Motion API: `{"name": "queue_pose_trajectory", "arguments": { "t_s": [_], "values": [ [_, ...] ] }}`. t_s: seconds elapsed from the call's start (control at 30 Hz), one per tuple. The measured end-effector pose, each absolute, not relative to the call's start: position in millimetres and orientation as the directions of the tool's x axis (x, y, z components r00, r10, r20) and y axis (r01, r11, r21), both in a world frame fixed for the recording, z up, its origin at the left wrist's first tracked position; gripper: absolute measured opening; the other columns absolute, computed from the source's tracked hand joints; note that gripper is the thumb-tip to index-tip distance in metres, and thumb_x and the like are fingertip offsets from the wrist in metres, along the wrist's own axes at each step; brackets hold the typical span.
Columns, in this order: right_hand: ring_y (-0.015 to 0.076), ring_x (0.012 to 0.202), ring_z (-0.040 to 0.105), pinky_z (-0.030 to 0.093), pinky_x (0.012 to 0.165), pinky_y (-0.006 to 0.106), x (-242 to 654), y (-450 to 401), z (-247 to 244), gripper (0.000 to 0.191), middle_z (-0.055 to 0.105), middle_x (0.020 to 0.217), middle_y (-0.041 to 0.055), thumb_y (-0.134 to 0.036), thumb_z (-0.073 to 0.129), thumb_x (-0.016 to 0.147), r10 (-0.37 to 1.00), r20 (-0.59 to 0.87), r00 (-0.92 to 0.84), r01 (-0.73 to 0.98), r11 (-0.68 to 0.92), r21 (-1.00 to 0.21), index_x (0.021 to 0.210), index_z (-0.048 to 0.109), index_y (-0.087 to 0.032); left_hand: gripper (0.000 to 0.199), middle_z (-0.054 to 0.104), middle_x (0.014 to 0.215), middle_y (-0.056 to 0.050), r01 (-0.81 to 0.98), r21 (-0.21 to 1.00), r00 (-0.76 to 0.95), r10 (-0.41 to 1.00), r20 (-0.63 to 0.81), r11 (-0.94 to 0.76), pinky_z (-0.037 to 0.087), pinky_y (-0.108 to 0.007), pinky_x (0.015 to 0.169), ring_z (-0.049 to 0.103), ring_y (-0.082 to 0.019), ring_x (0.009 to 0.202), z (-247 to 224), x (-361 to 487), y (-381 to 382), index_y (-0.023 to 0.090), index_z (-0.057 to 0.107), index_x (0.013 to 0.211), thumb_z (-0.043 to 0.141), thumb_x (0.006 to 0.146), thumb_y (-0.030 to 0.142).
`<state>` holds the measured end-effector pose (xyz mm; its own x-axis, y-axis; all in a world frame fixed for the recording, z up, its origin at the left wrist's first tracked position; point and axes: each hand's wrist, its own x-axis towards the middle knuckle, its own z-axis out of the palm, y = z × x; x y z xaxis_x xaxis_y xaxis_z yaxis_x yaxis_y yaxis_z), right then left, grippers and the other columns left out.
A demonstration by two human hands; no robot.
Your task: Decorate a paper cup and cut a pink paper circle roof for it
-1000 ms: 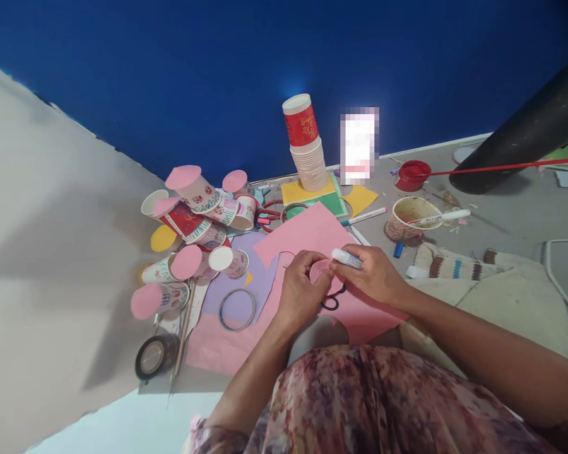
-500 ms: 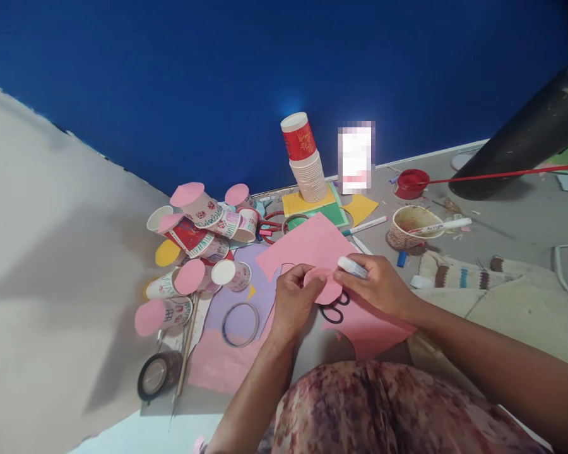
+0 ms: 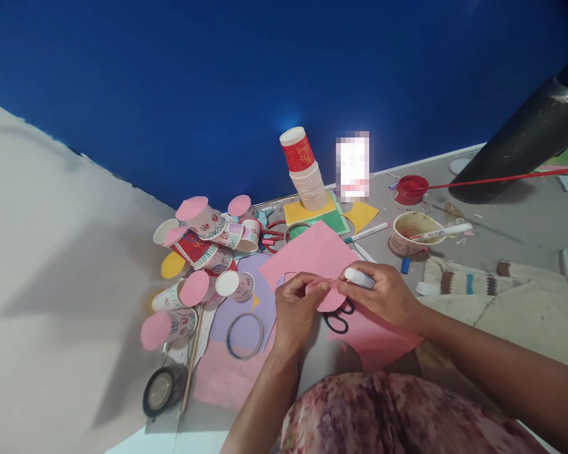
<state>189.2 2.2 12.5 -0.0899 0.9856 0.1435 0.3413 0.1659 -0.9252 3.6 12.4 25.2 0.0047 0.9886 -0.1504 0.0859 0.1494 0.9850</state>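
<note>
Between my two hands is a small rounded pink paper piece. My left hand pinches its left side, thumb on top. My right hand is closed around a white capped marker, and its fingertips touch the right edge of the pink piece. Under my hands lie a larger pink sheet and a pair of scissors, whose black handles show just below the piece. The blades are hidden.
Decorated paper cups are piled at the left, above a black tape roll. A tall cup stack stands near the blue wall. At the right are a stained cup, a red paint pot and a cloth.
The whole view has shifted slightly, so things sit a little lower. My right fingertips have come closer to my left thumb at the pink piece's upper edge.
</note>
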Motion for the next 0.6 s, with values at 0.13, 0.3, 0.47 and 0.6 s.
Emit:
{"name": "queue_pose_trajectory", "arguments": {
  "t_s": [0.13, 0.3, 0.47, 0.6],
  "values": [
    [0.0133, 0.056, 0.065, 0.047, 0.057, 0.024, 188, -1, 12, 0.022, 0.074, 0.064, -0.0017, -0.036, 0.072, 0.095, 0.940, 0.326, -0.103, 0.320, 0.342, -0.884, 0.079, 0.069, -0.022, 0.007, 0.077, 0.077, -0.003, 0.057, 0.997, 0.032, 0.998, -0.050, 0.048, 0.053, -0.028, 0.075, 0.067, -0.017, 0.077, 25, 2, 12, 0.020, 0.080, 0.072, 0.084, 0.073, 0.025],
    [0.0132, 0.055, 0.066, 0.048, 0.056, 0.024, 190, -3, 15, 0.020, 0.076, 0.068, 0.0009, -0.035, 0.072, 0.098, 0.816, 0.557, -0.158, 0.364, 0.572, -0.735, 0.082, 0.070, -0.023, 0.004, 0.079, 0.082, -0.005, -0.015, 0.997, 0.081, 0.994, 0.070, -0.069, 0.056, -0.029, 0.080, 0.072, -0.018, 0.082, 24, 2, 12, 0.022, 0.082, 0.075, 0.086, 0.076, 0.023],
    [0.0134, 0.054, 0.063, 0.046, 0.056, 0.026, 190, -3, 15, 0.013, 0.073, 0.065, 0.0000, -0.027, 0.069, 0.100, 0.713, 0.674, -0.194, 0.355, 0.692, -0.629, 0.088, 0.070, -0.023, 0.005, 0.079, 0.082, -0.004, -0.074, 0.988, 0.088, 0.986, 0.139, -0.132, 0.057, -0.028, 0.079, 0.073, -0.017, 0.082, 21, 2, 12, 0.025, 0.084, 0.078, 0.088, 0.076, 0.022],
    [0.0151, 0.058, 0.065, 0.047, 0.061, 0.028, 191, -6, 13, 0.011, 0.074, 0.067, 0.0009, -0.030, 0.065, 0.101, 0.697, 0.675, -0.244, 0.339, 0.713, -0.614, 0.097, 0.073, -0.023, 0.008, 0.078, 0.082, -0.004, -0.138, 0.989, 0.070, 0.996, 0.062, -0.052, 0.055, -0.028, 0.077, 0.071, -0.018, 0.082, 15, 2, 12, 0.025, 0.084, 0.075, 0.092, 0.073, 0.027]
  ]
}}
